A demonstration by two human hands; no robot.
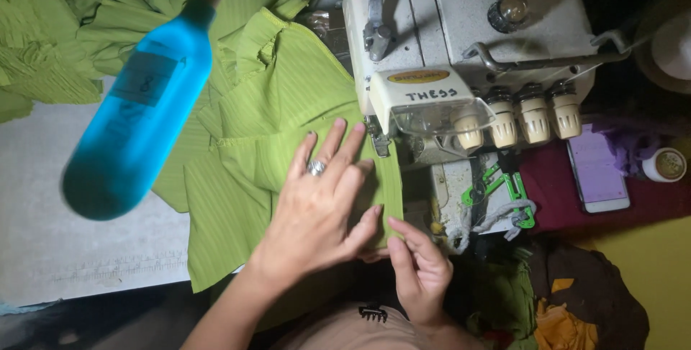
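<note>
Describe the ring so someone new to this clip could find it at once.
Start at the grey sewing machine at top centre. Just below and left of it, the left hand lies flat on the green cloth. The ring sits near the base of one of its fingers: small, silver and shiny; the right hand shows none.

Matt, ribbed green cloth [288, 98] is being shown against the speckled grey painted metal of a sewing machine [497, 12], its cream knobs [536, 116] of smooth plastic; a blue bottle [137, 127] is looking glossy, a ring [316, 167] metallic.
</note>
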